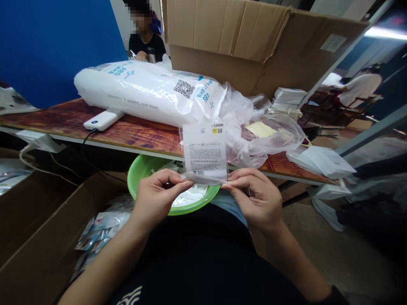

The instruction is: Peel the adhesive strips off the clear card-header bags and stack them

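Between my two hands I hold up a small clear plastic packet [205,148] with a white printed card inside, marked 1.000 at its top corner. My left hand [160,192] pinches its lower left corner between thumb and fingers. At the lower right corner, my right hand [256,195] pinches the clear edge in the same way. Just below and behind the packet sits a green bowl [135,178], partly covered by my hands, with white pieces [190,197] in it.
A large white sack [140,91] lies on the wooden table [70,123] beside a white power bank [103,120]. Crumpled clear bags [273,140] and white cards [330,161] lie to the right. Behind stands a cardboard box [222,38]. Packets [104,228] fill a lower-left box. Other people sit beyond.
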Demonstrator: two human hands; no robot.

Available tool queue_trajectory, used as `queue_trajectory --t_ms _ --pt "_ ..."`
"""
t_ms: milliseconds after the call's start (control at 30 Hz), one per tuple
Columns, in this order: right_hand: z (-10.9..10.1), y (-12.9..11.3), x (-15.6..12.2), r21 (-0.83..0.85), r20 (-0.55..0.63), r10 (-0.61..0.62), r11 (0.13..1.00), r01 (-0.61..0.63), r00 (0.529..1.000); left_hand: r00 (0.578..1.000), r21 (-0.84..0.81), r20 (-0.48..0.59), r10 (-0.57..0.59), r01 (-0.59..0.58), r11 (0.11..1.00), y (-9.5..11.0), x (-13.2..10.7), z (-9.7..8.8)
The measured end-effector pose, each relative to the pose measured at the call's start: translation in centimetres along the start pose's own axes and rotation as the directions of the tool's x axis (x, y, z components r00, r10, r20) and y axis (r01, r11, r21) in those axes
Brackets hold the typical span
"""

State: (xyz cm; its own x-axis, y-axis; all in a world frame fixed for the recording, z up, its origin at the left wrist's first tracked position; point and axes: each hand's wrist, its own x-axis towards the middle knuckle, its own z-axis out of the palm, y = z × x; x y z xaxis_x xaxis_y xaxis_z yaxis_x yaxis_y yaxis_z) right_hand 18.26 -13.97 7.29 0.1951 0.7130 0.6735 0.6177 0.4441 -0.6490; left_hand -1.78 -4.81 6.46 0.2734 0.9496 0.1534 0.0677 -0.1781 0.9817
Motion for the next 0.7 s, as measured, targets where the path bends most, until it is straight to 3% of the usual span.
queue_trajectory --t_ms 67,167,367,500,700 --pt "-0.1 0.2 0.1 0.066 -0.025 0.091 0.994 -0.089 0.996 1.000 -0.020 -0.016 -0.008 0.008 1.000 0.4 -0.3 0.2" --pt "-0.1 0.8 0.4 0.196 -0.025 0.213 0.959 -0.205 0.977 0.995 -0.148 0.046 -0.084 0.090 0.985 0.6 -0.3 0.3" --pt "0.2 2.6 0.6 0.469 -0.020 0.387 0.818 -0.333 0.922 0.973 -0.288 0.110 -0.202 0.226 0.931 0.5 0.2 1.0" --pt "0.5 2.9 0.4 0.539 -0.033 0.406 0.777 -0.326 0.913 0.957 -0.308 0.115 -0.264 0.288 0.907 0.6 0.3 1.4" --pt "0.4 2.6 0.4 0.505 -0.056 0.403 0.800 -0.322 0.913 0.930 -0.337 0.136 -0.340 0.366 0.867 0.5 0.3 1.5"
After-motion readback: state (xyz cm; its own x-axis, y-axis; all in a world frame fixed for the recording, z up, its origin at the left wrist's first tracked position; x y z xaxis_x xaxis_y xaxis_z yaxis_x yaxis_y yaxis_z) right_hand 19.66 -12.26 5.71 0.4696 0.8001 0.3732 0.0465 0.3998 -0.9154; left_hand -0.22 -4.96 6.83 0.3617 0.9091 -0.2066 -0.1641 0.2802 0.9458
